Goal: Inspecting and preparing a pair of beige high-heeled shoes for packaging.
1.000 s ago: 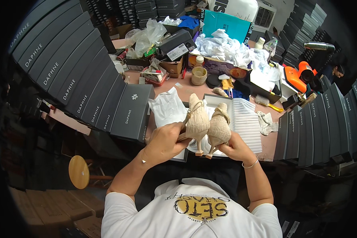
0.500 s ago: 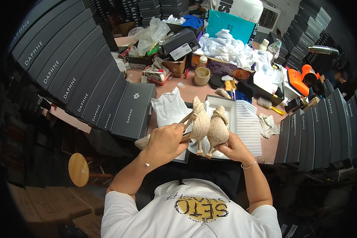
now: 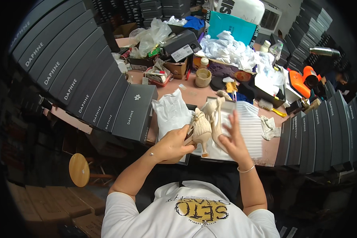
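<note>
My left hand [image 3: 173, 145] grips a beige high-heeled shoe [image 3: 202, 131] from its left side, with the heel pointing down toward me. Beside it, the matching beige high-heeled shoe [image 3: 217, 126] rests in an open shoebox [image 3: 227, 106] with a pale lining. My right hand [image 3: 236, 142] has its fingers stretched out at that second shoe's right side; the thumb is close to it, and whether they touch is unclear. White tissue paper [image 3: 171, 112] spreads left of the box. A white ribbed padding sheet [image 3: 250, 129] lies on the right, partly behind my fingers.
Dark shoeboxes [image 3: 134, 111] line the table's left side, and more dark shoeboxes [image 3: 323, 129] stand at right. Beyond the work are a jar [image 3: 202, 77], a yellow-handled brush [image 3: 271, 107], a crumpled cloth [image 3: 269, 127] and a box of crumpled paper [image 3: 225, 65].
The second shoe has gone from my right hand's grasp to lying in the box. My right hand has opened and moved slightly up and right. My left hand keeps its shoe, shifted slightly.
</note>
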Action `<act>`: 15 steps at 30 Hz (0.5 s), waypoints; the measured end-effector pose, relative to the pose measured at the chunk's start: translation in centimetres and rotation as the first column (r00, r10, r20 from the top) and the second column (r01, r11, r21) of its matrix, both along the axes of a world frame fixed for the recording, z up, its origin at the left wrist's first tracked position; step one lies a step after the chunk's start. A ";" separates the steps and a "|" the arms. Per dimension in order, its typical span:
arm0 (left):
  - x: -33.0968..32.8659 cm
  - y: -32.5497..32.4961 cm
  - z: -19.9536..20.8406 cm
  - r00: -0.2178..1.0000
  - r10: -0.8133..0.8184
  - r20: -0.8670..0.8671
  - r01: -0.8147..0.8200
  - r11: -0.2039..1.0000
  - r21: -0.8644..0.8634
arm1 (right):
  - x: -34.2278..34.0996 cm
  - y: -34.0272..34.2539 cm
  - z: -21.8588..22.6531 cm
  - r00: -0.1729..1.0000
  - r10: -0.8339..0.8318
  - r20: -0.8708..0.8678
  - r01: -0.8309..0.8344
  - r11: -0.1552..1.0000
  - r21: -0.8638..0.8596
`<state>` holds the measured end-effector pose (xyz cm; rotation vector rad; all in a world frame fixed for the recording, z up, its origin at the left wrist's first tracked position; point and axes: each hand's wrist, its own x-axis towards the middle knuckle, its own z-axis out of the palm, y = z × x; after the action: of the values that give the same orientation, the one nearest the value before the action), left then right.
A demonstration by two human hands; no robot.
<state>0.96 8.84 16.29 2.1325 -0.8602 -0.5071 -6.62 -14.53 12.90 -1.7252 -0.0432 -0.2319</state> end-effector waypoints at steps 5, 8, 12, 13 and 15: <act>-2.6 -1.1 -1.7 0.936 -0.170 -0.309 0.103 0.970 -0.220 | -2.3 4.0 -0.9 0.921 0.261 -0.289 -0.029 0.785 0.619; -4.3 -0.4 -4.3 0.722 -0.256 -0.643 -0.034 0.915 -0.402 | -4.4 4.3 -2.3 0.895 0.327 -0.304 -0.004 0.685 0.728; -5.7 -0.2 -5.1 0.400 -0.252 -0.881 -0.211 0.910 -0.356 | -6.4 4.0 -3.3 0.872 0.350 -0.342 0.004 0.693 0.721; -5.8 -0.4 -4.8 0.436 -0.228 -0.871 -0.208 0.916 -0.344 | -6.3 3.9 -3.0 0.875 0.334 -0.350 0.016 0.703 0.711; -6.1 -0.8 -4.7 0.474 -0.195 -0.859 -0.216 0.920 -0.328 | -6.4 3.7 -3.0 0.882 0.317 -0.347 0.020 0.713 0.701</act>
<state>-5.16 8.05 11.57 1.1792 -0.2705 -1.1874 -13.02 -10.79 9.86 -0.9679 0.2187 0.2672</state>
